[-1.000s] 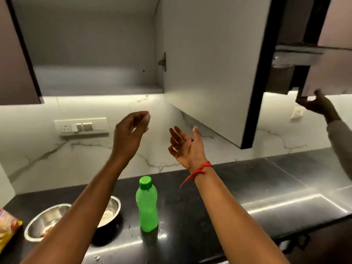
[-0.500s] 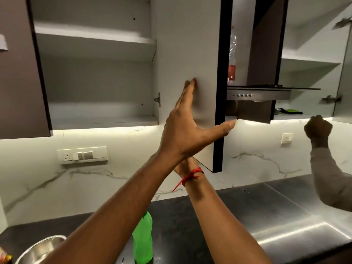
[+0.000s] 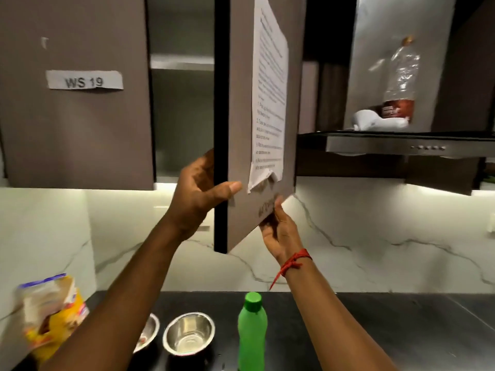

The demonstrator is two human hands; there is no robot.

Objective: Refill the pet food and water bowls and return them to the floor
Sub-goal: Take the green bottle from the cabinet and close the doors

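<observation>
Door [image 3: 241,103] held: my left hand [image 3: 198,194] grips its black edge, my right hand [image 3: 278,231] pinches its lower corner. Below the door, on the table [image 3: 401,330], stand bag [image 3: 51,311], bottle [image 3: 251,330] and two bowls [image 3: 188,334]; one looks empty, so I judge filling and floor return not yet done.

Brown wall cabinet [image 3: 75,129] at ten o'clock, open cabinet door [image 3: 239,103] at twelve, range hood [image 3: 375,143] at two, marble backsplash [image 3: 375,236], black countertop [image 3: 428,330] at five.
</observation>
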